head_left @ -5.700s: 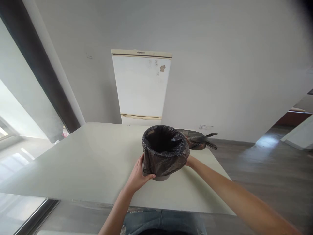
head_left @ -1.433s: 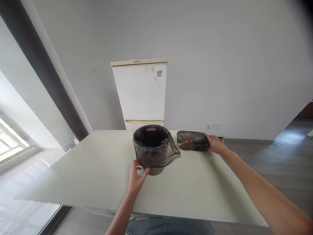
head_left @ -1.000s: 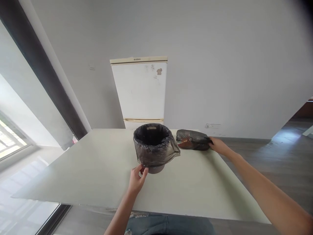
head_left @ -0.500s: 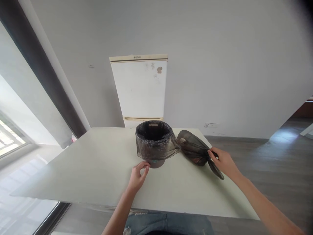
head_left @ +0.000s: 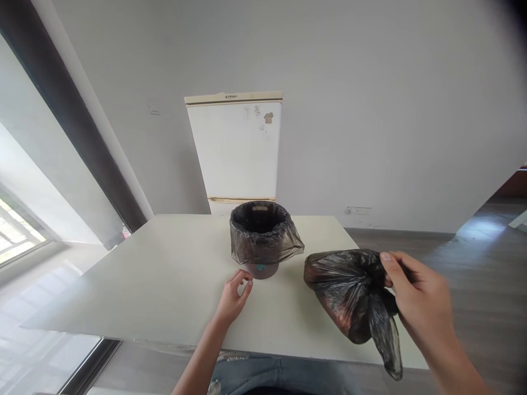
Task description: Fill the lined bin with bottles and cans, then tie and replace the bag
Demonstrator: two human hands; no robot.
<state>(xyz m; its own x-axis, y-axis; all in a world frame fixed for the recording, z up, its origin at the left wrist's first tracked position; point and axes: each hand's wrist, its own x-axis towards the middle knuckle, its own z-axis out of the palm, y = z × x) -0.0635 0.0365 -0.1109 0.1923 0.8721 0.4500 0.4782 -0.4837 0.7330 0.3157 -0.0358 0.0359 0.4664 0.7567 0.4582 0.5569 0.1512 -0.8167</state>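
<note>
A small grey bin (head_left: 262, 270) lined with a dark plastic bag (head_left: 263, 241) stands on the white table (head_left: 144, 280). My left hand (head_left: 233, 297) rests on the table just in front of the bin's base, fingers loosely curled and holding nothing. My right hand (head_left: 420, 299) is closed on the knotted top of a filled dark rubbish bag (head_left: 346, 293), which hangs lifted above the table's near right corner.
A white fridge (head_left: 234, 151) stands against the wall behind the table. A window and dark frame run along the left. Grey wooden floor (head_left: 473, 258) lies to the right of the table.
My right hand took hold of the filled bag beside the bin, dragged it toward me and lifted it off the table. My left hand slipped from the bin's side down to the table.
</note>
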